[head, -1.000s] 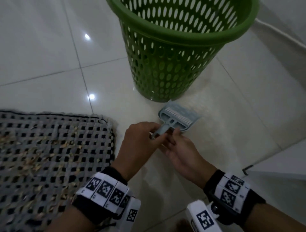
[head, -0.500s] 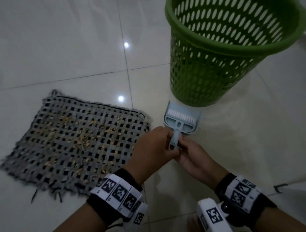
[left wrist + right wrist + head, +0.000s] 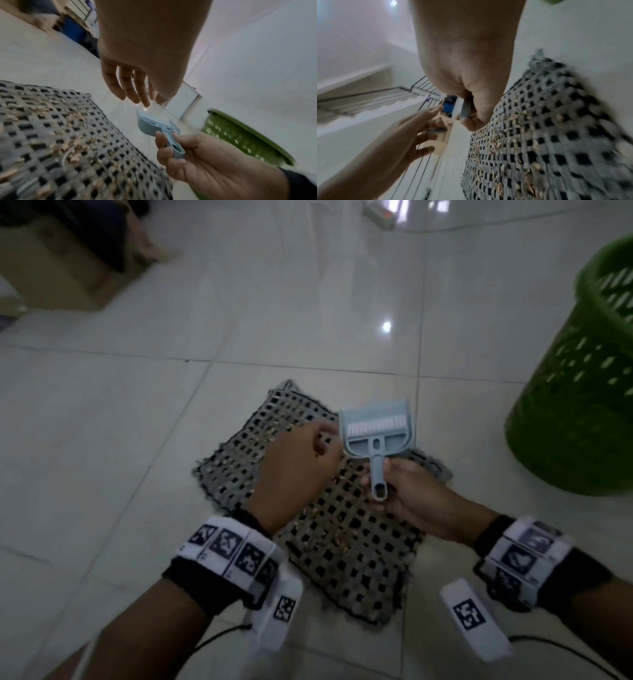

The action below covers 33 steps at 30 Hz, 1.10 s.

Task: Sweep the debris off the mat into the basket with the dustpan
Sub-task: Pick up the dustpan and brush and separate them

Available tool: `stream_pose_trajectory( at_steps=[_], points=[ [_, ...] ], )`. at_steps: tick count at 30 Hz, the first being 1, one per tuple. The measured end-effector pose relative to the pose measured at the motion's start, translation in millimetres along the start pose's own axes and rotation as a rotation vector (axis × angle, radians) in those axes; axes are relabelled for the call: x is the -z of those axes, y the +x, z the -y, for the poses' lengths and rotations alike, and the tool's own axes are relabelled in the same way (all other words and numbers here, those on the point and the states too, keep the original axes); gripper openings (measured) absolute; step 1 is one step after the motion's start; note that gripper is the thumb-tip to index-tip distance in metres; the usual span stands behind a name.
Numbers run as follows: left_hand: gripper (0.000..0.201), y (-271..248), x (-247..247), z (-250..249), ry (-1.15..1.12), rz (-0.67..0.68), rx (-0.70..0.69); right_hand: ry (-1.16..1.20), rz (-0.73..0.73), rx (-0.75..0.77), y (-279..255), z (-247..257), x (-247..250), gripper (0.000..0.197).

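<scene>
From the head camera we look down on a glossy pale tiled floor (image 3: 137, 412). At frame centre lies a grey-and-black woven mat (image 3: 342, 529) strewn with tan debris (image 3: 337, 537). A green perforated plastic basket (image 3: 579, 392) stands at the right edge, well apart from the mat. Our right hand (image 3: 414, 501) has its fingers curled round the handle of a small pale blue plastic dustpan with a white-bristled brush nested in it (image 3: 376, 428); it is held above the mat, long axis running up the frame, pan mouth toward the top, handle toward the bottom. Our left hand (image 3: 298, 470) hovers just left of the pan, loosely curled and holding nothing. We see square black-and-white markers on both wristbands (image 3: 236, 549); we can read no words or brands.

In the left wrist view, the left fingers (image 3: 126, 86) hang relaxed above the dustpan (image 3: 154, 126), apart from it. The mat (image 3: 56, 136) fills the lower left, the basket (image 3: 243, 136) the lower right.

In the right wrist view, the right hand (image 3: 471, 75) clasps the handle (image 3: 465, 109); the left hand (image 3: 412, 129) is spread at lower left, and the mat (image 3: 547, 135) blurs across the right.
</scene>
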<state>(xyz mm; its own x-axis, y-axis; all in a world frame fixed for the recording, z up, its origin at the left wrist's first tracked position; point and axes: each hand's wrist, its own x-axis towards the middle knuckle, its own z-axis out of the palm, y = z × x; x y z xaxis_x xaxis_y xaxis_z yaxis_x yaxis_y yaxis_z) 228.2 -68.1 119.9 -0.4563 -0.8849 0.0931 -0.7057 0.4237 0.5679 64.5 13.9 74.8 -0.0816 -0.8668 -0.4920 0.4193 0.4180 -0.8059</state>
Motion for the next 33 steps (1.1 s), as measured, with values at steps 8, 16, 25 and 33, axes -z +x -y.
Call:
stream_pose_trajectory(
  at_steps=[8,16,25,33],
  points=[
    [0.045,56,25,16,-0.305,-0.133,0.149,-0.580,0.138,0.167,18,83,-53,0.034],
    [0.067,95,42,20,-0.439,-0.154,0.230,-0.612,0.089,0.190,27,107,-85,0.024],
    [0.062,97,56,5,-0.321,-0.180,0.199,-0.563,-0.007,0.311,38,87,-93,0.028],
    [0.060,70,60,20,-0.135,-0.228,0.142,-0.616,0.005,0.378,37,55,-93,0.023]
  ],
)
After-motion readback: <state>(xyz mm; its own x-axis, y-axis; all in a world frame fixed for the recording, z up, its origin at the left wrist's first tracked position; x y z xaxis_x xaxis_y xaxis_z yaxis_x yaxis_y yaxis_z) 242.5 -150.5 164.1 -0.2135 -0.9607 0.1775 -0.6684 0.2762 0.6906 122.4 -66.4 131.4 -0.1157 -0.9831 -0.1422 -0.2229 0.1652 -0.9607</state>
